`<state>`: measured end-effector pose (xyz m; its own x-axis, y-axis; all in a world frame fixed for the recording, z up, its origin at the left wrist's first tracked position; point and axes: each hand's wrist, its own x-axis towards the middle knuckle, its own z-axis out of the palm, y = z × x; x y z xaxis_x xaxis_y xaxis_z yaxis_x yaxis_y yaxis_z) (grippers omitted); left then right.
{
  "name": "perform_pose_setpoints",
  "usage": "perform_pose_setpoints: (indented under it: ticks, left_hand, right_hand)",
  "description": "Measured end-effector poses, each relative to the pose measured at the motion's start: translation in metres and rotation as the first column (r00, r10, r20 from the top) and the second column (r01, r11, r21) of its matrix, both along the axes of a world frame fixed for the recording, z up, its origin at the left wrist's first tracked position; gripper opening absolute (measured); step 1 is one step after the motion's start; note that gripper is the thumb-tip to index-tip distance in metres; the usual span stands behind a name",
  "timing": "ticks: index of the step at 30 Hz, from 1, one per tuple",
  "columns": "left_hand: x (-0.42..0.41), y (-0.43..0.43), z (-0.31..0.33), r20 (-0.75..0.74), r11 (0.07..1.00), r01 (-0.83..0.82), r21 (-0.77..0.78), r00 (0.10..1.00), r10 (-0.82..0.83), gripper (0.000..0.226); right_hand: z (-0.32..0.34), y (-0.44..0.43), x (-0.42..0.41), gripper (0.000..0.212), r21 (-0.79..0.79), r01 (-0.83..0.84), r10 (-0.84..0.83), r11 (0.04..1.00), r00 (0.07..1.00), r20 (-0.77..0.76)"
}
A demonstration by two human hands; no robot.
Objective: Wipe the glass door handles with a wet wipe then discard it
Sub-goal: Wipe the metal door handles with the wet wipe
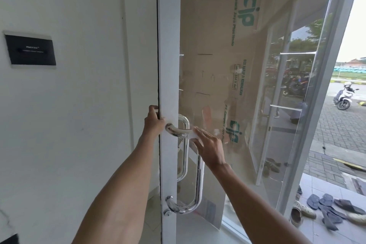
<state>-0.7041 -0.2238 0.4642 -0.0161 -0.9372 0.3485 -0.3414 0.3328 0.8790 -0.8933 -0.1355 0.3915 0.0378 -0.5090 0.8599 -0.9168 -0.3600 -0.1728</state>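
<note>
A chrome D-shaped handle is fixed to the white frame of the glass door. A second chrome handle shows behind the glass on the other side. My right hand presses a white wet wipe against the upper bend of the near handle. My left hand grips the edge of the door frame at the same height, fingers wrapped around it. A keyhole sits below the handle's lower mount.
A white wall with a black plate is to the left. Brown cardboard stands behind the glass. Outside, several sandals and shoes lie on the tiles, and a scooter is parked on the pavement.
</note>
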Motion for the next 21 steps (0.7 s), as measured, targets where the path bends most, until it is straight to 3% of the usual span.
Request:
perform_pose_setpoints:
  ticks: [3, 7, 13, 21]
  left_hand:
    - [-0.002, -0.001, 0.0, 0.001, 1.0, -0.016, 0.006, 1.0, 0.016, 0.034]
    - [-0.006, -0.002, 0.0, 0.032, 0.999, -0.04, 0.012, 0.999, 0.039, 0.033]
    - [-0.01, -0.003, 0.0, 0.08, 0.998, -0.061, -0.004, 0.995, 0.061, 0.032]
    - [-0.004, -0.002, -0.001, 0.05, 1.0, -0.016, -0.01, 0.999, 0.017, 0.033]
  right_hand:
    - [0.003, 0.001, 0.003, 0.035, 0.028, 0.013, -0.013, 1.0, 1.0, 0.022]
    - [0.015, 0.001, 0.01, 0.012, 0.079, 0.033, -0.029, 0.996, 0.998, -0.052]
    - [0.032, -0.006, 0.026, 0.038, 0.127, -0.01, 0.043, 0.992, 0.965, -0.259]
    - [0.018, -0.006, 0.031, 0.036, 0.045, 0.009, -0.003, 0.999, 0.991, -0.132]
